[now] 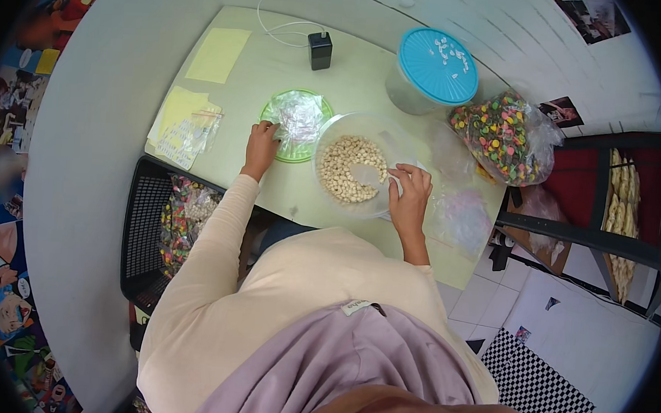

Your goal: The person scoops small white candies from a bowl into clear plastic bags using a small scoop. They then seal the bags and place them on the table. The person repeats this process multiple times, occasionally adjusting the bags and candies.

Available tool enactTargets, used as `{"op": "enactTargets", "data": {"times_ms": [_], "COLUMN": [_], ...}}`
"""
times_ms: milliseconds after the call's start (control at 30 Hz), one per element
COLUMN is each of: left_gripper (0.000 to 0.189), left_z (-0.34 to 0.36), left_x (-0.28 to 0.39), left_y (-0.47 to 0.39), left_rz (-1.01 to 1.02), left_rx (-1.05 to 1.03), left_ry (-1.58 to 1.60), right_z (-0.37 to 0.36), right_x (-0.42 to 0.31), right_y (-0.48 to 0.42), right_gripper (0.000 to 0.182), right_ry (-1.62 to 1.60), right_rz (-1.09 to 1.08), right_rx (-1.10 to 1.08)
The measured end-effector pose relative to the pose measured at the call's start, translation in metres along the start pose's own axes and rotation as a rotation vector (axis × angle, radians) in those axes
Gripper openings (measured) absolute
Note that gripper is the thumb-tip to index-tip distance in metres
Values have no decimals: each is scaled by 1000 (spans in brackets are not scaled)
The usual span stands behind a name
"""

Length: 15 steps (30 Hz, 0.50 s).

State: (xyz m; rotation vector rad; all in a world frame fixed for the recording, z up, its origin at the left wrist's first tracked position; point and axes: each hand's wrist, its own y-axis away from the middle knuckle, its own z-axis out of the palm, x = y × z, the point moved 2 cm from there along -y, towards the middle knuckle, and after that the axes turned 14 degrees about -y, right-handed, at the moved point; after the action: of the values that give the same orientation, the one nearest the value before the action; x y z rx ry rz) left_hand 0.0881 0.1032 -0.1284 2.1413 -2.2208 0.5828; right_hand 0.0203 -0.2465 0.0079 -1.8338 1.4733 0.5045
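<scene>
My left hand (262, 148) is at the left edge of a round green lid (290, 157), its fingertips touching a pile of clear plastic bags (299, 115) on top. Whether the fingers pinch a bag is not clear. To the right of the lid stands a translucent round tub (394, 134) with small pale, round snack pieces (342, 159) inside. Over the tub's right rim, my right hand (410, 194) has its thumb and forefinger close together. A pale translucent patch beside those fingertips could be a scoop or the tub's bare bottom.
A blue-lidded container (438, 65) and a bag of colourful snacks (502, 137) stand back right. Loose plastic bags (466, 212) lie right of the tub. A black charger (320, 51) stands behind; label sheets (178, 140) lie left. A black basket (145, 218) holds filled bags.
</scene>
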Motion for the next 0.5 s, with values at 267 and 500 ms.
{"op": "enactTargets", "data": {"times_ms": [267, 500], "left_gripper": [18, 17], "left_z": [25, -10], "left_x": [-14, -8], "left_y": [-4, -11], "left_rz": [-51, -224], "left_rx": [-101, 72], "left_ry": [-2, 158], "right_z": [4, 6], "right_x": [-3, -9], "right_y": [7, 9], "right_gripper": [21, 19], "right_ry": [8, -9], "right_rz": [-12, -28], "right_rx": [22, 19]}}
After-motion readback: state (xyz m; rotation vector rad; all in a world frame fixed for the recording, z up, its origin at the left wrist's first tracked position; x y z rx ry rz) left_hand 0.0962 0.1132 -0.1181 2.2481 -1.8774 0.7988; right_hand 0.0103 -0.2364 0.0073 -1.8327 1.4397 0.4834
